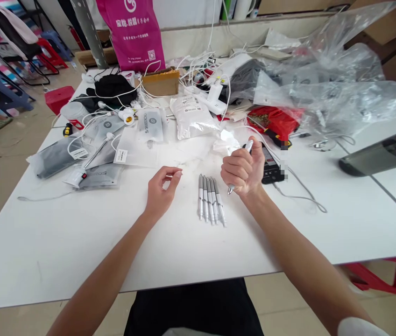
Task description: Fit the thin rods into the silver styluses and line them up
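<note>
Grey pouches [96, 179] are spread over the left of a white table [61, 242], and other sealed packets lie beyond them. The left hand [161, 193] is seen to the right of these pouches, half open, with its fingers loosely curled and nothing held. Whether its heel touches the table cannot be told.

Just right of that hand, five pens [210, 200] are laid side by side on the table, slightly fanned, with their narrow tips toward the person. They are left untouched (neither hand is in contact with the row).

Just beyond the row, the right hand [243, 170] is closed firmly around a sixth pen [249, 147], held upright off the table. One end of this pen is exposed above the fist, and the other projects below it.

A dark phone [271, 163] is placed just behind and to the right of that fist, and a white cable [299, 193] is trailed across the table beside it. Further back, a red packet [275, 119] is partly covered by clear plastic bags [334, 93].
</note>
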Demonstrator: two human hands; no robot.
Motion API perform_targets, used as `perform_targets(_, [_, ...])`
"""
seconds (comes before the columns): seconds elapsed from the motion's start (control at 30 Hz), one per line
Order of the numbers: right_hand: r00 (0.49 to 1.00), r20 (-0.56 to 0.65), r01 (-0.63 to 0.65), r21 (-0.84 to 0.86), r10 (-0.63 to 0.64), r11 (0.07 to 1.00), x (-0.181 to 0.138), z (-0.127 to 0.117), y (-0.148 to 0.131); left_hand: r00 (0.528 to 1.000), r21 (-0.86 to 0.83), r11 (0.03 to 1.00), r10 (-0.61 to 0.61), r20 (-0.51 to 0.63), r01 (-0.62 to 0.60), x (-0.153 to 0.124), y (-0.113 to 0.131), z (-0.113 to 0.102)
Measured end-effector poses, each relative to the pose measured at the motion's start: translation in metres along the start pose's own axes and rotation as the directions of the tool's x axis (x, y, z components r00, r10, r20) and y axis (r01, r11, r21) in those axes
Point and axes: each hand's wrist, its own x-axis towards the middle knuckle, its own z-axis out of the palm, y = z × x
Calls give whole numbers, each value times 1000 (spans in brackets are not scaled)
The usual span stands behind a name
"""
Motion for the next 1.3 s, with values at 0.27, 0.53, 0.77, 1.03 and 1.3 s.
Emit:
perform_targets(0.27, [978, 206, -60, 151, 28, 987, 14, 32, 16, 998, 88, 996, 10, 60, -15, -1, 3, 1])
perform_targets(0.53, [987, 127, -92, -40, 97, 995, 10, 34, 11, 995, 135, 990, 19, 97, -32, -2, 2, 3])
perform_targets(0.77, [682, -638, -44, -524, -358, 850, 24, 23, 15, 986, 126, 986, 90, 138, -108, -1, 3, 3])
perform_targets(1.03, [581, -497, -112, -833, -644, 541, 27, 7, 14, 936, 232, 937, 187, 297, -261, -6, -4, 4])
perform_targets(1.3, [849, -122, -468, -628, -515, -622, -40, 45, 32, 854, 434, 804, 166, 492, -407, -23, -7, 19])
